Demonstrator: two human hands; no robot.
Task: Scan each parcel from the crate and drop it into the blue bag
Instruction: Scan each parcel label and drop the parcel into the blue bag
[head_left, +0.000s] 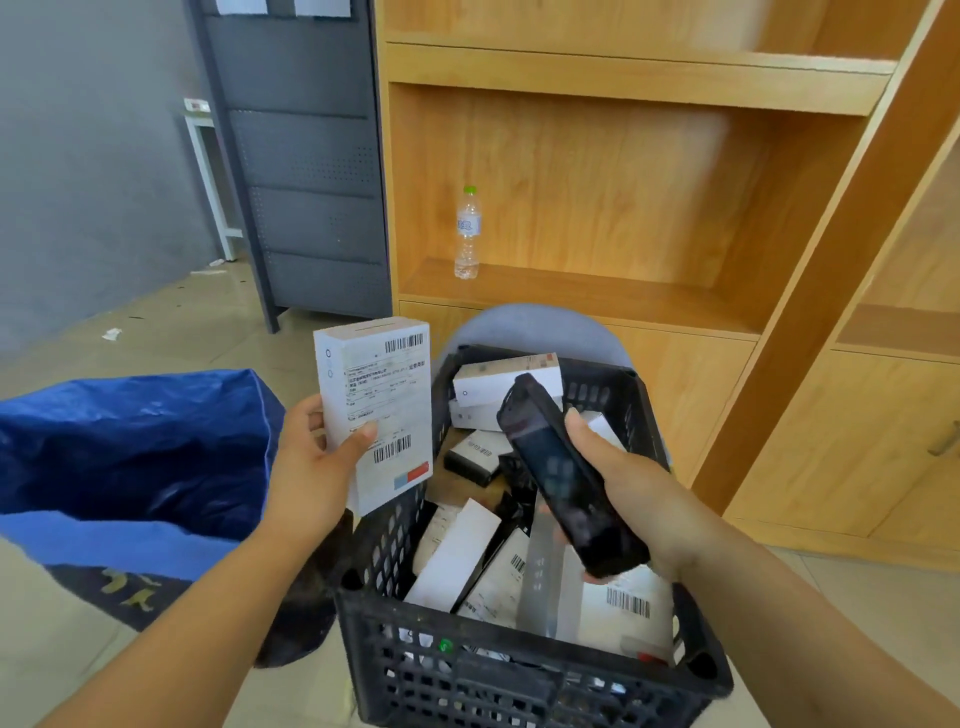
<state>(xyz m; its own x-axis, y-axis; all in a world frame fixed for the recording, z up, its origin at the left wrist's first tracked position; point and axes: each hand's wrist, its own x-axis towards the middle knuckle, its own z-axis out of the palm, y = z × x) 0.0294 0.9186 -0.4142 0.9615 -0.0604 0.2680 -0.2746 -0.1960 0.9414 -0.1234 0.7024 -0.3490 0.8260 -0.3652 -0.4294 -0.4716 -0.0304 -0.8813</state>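
Note:
My left hand grips a white parcel box upright, its label and barcodes facing me, above the left rim of the black plastic crate. My right hand holds a black handheld scanner over the crate, its top tilted up and leftward toward the box. Several white and dark parcels lie jumbled inside the crate. The blue bag stands open to the left of the crate, beside my left forearm.
The crate rests on a grey round seat. Behind it stands a wooden shelf unit with a water bottle. A dark metal cabinet and a white table leg stand at the back left on the tiled floor.

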